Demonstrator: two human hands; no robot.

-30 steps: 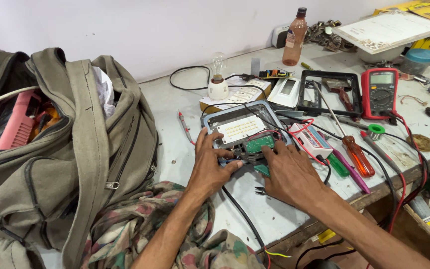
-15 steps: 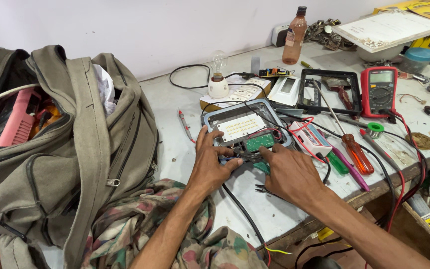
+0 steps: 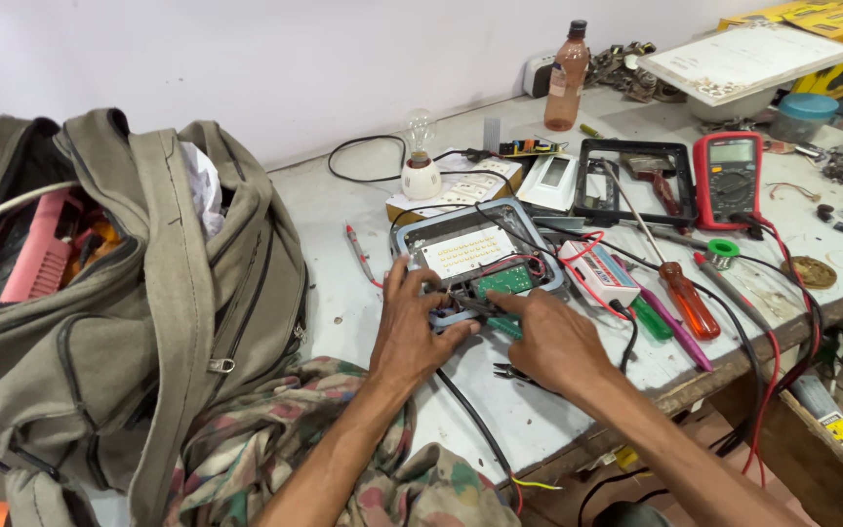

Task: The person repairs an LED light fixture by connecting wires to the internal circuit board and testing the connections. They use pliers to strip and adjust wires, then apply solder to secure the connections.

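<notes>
Both hands are down on the opened grey lamp housing [image 3: 475, 256] at the middle of the workbench [image 3: 343, 210]. The left hand [image 3: 414, 327] grips the housing's near left corner, thumb hooked over the rim, fingers curled around the edge. The right hand [image 3: 548, 337] reaches in from five o'clock, its fingertips drawn together on something small beside the green circuit board [image 3: 506, 280]; I cannot tell what they pinch. Inside the housing, a white LED panel [image 3: 465, 251] lies at twelve o'clock from the green board. Just beside the housing at three o'clock sits a white driver box [image 3: 599, 274] with red wires, then an orange-handled screwdriver [image 3: 687, 298]. A red multimeter [image 3: 729, 179] rests at two o'clock, a bulb in a white holder [image 3: 421, 161] at eleven o'clock, and an olive canvas bag [image 3: 119, 293] slumps well off at nine o'clock.
</notes>
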